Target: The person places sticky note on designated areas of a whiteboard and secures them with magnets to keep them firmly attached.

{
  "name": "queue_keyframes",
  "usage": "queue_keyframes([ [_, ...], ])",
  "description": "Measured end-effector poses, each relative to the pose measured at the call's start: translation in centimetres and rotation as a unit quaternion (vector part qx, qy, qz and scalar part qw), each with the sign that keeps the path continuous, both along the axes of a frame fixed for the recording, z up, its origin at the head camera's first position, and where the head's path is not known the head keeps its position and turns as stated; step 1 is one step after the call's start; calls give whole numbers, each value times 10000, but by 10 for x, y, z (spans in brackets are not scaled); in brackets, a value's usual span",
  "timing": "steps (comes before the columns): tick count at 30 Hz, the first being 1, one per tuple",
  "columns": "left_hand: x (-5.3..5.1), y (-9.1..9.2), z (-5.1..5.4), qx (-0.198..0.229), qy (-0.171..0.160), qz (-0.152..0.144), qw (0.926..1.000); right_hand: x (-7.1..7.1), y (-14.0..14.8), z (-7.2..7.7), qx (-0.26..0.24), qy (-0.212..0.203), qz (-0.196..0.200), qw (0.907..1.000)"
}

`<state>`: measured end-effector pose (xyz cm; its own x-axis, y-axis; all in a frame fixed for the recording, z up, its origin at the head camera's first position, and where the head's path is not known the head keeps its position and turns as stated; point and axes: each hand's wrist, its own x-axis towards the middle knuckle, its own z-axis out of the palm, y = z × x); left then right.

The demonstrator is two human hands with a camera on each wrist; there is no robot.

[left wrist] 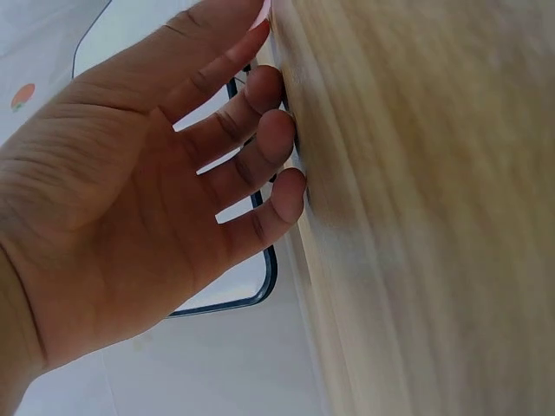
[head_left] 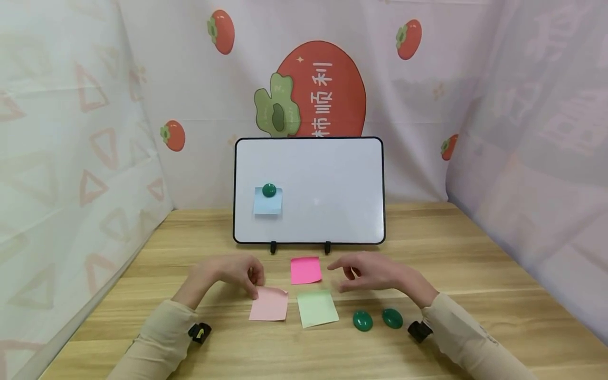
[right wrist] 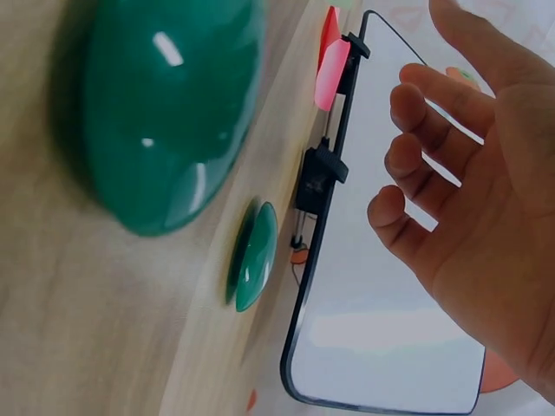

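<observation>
My left hand [head_left: 237, 272] has its thumb and index finger at the upper left corner of a light pink sticky note [head_left: 269, 304]; whether they pinch it is unclear. In the left wrist view the other fingers of the left hand [left wrist: 156, 173] are loosely bent near the wood. Over the table to the right, my right hand [head_left: 372, 272] holds nothing, its fingers relaxed. Between the hands lie a bright pink note [head_left: 306, 270] and a light green note [head_left: 317, 308]. Two green magnets [head_left: 363, 320] lie below the right hand, also seen beside the right hand [right wrist: 486, 191] in the right wrist view.
A whiteboard [head_left: 328, 190] stands on small black feet [head_left: 328, 247] behind the notes. On its left part, a green magnet [head_left: 269, 190] lies over a light blue note [head_left: 268, 205]. Printed curtains [head_left: 199, 95] surround the wooden table [head_left: 266, 353] at the back and sides.
</observation>
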<state>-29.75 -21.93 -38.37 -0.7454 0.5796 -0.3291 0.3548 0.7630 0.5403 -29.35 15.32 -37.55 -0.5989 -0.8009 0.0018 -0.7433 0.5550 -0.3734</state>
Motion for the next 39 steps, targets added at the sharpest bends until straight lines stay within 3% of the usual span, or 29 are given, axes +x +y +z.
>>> queue_keyframes([
  [11,0,1,-3,-7,33,126,9999,5,14,-9,43,-587,284,9979],
  [20,-3,-1,-4,-56,319,-246,9992,10,29,-14,-26,-942,366,9949],
  [28,-3,-2,-6,42,279,-278,9992,9,33,-18,66,-1318,409,9904],
  [39,-4,-3,-5,196,96,-116,9997,9,34,-23,266,-1270,477,9904],
])
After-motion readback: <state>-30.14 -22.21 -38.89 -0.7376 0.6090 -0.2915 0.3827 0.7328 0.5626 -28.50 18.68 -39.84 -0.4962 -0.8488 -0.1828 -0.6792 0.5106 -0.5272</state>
